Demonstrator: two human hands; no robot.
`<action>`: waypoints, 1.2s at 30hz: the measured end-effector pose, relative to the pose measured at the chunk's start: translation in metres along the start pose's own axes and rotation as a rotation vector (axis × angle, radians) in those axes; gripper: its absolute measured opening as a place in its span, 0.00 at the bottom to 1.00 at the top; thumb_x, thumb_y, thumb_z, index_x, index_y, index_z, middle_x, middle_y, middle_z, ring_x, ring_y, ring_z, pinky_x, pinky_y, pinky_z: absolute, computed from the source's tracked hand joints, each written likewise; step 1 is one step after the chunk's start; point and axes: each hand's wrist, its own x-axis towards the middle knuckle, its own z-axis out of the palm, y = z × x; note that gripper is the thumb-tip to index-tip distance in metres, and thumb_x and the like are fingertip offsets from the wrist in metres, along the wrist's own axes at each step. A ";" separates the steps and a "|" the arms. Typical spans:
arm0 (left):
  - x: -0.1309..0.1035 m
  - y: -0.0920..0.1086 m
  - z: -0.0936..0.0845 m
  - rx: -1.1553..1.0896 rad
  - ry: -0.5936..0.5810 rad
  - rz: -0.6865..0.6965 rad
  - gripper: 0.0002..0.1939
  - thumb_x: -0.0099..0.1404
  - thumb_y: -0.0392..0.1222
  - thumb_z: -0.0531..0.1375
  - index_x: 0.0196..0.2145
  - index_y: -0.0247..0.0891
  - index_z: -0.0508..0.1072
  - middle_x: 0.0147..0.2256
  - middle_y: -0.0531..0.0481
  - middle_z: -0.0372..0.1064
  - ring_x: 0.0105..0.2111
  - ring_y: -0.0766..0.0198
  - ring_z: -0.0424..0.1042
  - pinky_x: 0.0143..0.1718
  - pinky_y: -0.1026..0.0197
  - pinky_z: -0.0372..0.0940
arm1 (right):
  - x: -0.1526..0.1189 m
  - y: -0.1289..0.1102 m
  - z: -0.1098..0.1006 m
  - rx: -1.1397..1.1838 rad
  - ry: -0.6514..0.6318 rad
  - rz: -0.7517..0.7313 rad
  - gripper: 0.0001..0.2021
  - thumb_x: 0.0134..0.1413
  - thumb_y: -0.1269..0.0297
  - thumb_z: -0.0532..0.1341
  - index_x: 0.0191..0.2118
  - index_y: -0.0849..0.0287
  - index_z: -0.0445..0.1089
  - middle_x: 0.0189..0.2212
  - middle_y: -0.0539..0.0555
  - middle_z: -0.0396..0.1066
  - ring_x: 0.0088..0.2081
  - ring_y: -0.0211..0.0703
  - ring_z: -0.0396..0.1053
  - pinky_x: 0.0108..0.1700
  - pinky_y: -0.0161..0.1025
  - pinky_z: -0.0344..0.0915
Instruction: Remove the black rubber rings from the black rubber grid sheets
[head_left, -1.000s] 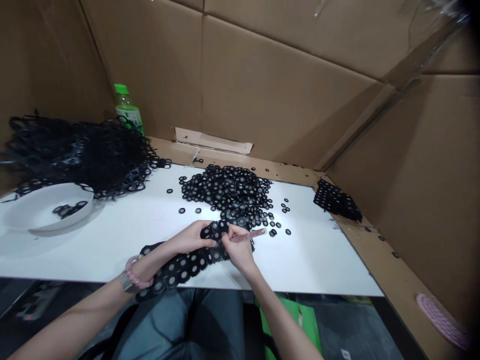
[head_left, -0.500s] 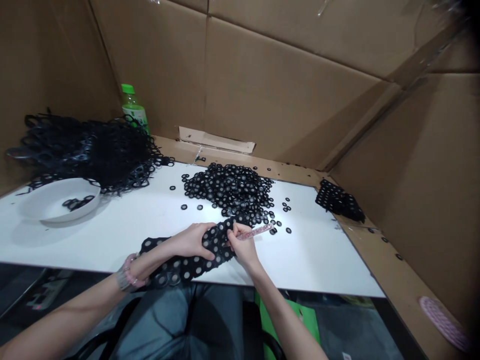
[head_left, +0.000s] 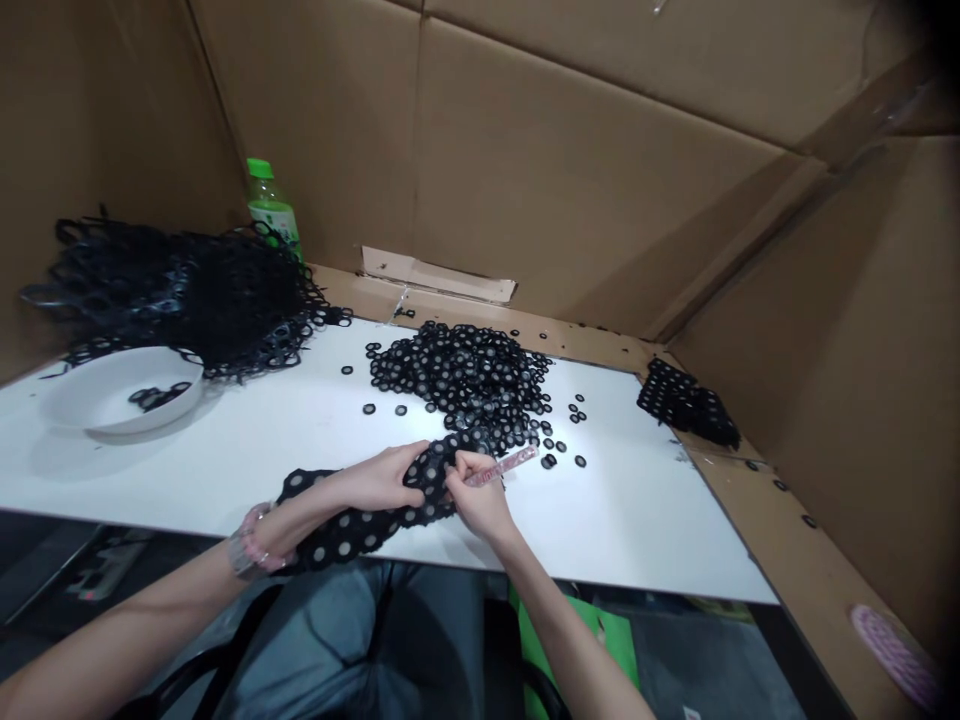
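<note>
A black rubber sheet (head_left: 322, 548) dotted with pale round discs lies aslant at the table's near edge. My left hand (head_left: 386, 478) grips it, thumb and fingers spread around its upper part. My right hand (head_left: 480, 495) pinches a slim pen-like tool (head_left: 504, 466) with a clear, pink-and-red patterned barrel. Its tip points at the sheet and is hidden by my fingers. Just beyond the sheet's far end is a heap of small black rings (head_left: 465, 370) with pale centres, several lying loose around it.
A white bowl (head_left: 67, 410) with a few black pieces stands at the left. Behind it rises a tangle of black perforated scrap (head_left: 180, 285), beside a green-capped bottle (head_left: 274, 212). Another black dotted sheet (head_left: 686, 402) lies at the right edge. Cardboard walls (head_left: 570, 170) enclose the white table (head_left: 630, 500).
My right hand and the tool have shifted slightly left along the sheet, closer to my left hand. The left hand keeps its hold. The view has shifted a little.
</note>
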 end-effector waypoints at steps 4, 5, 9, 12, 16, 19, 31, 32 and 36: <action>-0.003 0.002 0.004 0.097 0.055 -0.047 0.29 0.44 0.47 0.63 0.45 0.36 0.65 0.42 0.48 0.69 0.41 0.52 0.67 0.42 0.58 0.61 | 0.001 -0.002 0.000 -0.024 0.004 0.011 0.14 0.42 0.70 0.54 0.15 0.56 0.47 0.10 0.42 0.51 0.15 0.31 0.52 0.18 0.30 0.48; -0.003 0.002 0.005 0.121 0.071 -0.046 0.30 0.43 0.48 0.64 0.44 0.36 0.65 0.41 0.49 0.70 0.41 0.52 0.68 0.42 0.58 0.62 | 0.000 -0.002 0.000 -0.029 0.006 0.012 0.14 0.42 0.70 0.54 0.15 0.56 0.46 0.11 0.42 0.50 0.15 0.31 0.51 0.18 0.30 0.47; -0.005 -0.001 0.007 0.160 0.086 -0.046 0.30 0.44 0.46 0.64 0.46 0.37 0.64 0.41 0.50 0.70 0.41 0.53 0.68 0.41 0.59 0.62 | 0.000 -0.003 -0.001 -0.062 0.000 -0.014 0.13 0.39 0.72 0.53 0.14 0.56 0.46 0.11 0.42 0.48 0.16 0.30 0.47 0.18 0.30 0.45; -0.005 -0.003 0.006 0.158 0.080 -0.059 0.31 0.45 0.45 0.64 0.48 0.38 0.63 0.42 0.50 0.69 0.43 0.52 0.67 0.42 0.60 0.62 | -0.001 -0.004 -0.002 -0.094 -0.009 -0.043 0.13 0.38 0.72 0.53 0.14 0.57 0.46 0.11 0.42 0.48 0.16 0.31 0.47 0.18 0.30 0.45; -0.005 -0.005 0.006 0.142 0.076 -0.088 0.31 0.46 0.45 0.63 0.49 0.38 0.62 0.42 0.49 0.69 0.44 0.51 0.66 0.43 0.59 0.61 | -0.003 -0.006 -0.003 -0.116 -0.011 -0.055 0.13 0.39 0.72 0.53 0.14 0.57 0.45 0.11 0.42 0.47 0.16 0.31 0.47 0.18 0.31 0.45; -0.006 -0.008 0.008 0.109 0.084 -0.105 0.31 0.46 0.47 0.63 0.48 0.37 0.61 0.43 0.47 0.67 0.45 0.50 0.64 0.44 0.57 0.60 | -0.003 -0.007 -0.003 -0.138 -0.011 -0.068 0.14 0.40 0.72 0.53 0.15 0.56 0.45 0.11 0.43 0.48 0.16 0.31 0.47 0.19 0.31 0.45; -0.004 -0.015 0.007 -0.201 0.070 -0.147 0.37 0.42 0.45 0.64 0.50 0.36 0.57 0.50 0.45 0.61 0.51 0.53 0.59 0.52 0.56 0.55 | -0.005 -0.010 0.001 -0.318 -0.055 -0.221 0.15 0.42 0.72 0.52 0.14 0.57 0.45 0.11 0.43 0.49 0.15 0.31 0.50 0.21 0.32 0.47; -0.005 -0.014 0.005 -0.156 0.061 -0.143 0.38 0.43 0.47 0.65 0.51 0.36 0.57 0.51 0.44 0.60 0.52 0.52 0.58 0.53 0.55 0.53 | -0.005 -0.008 0.000 -0.275 -0.050 -0.197 0.15 0.42 0.72 0.53 0.14 0.57 0.45 0.11 0.43 0.49 0.15 0.31 0.50 0.21 0.32 0.47; -0.002 -0.009 -0.008 -0.011 0.024 -0.100 0.30 0.50 0.55 0.60 0.47 0.37 0.63 0.47 0.45 0.65 0.48 0.53 0.62 0.50 0.57 0.56 | -0.001 0.001 -0.003 0.080 0.008 0.005 0.16 0.44 0.67 0.53 0.15 0.55 0.45 0.09 0.41 0.48 0.12 0.31 0.51 0.17 0.30 0.48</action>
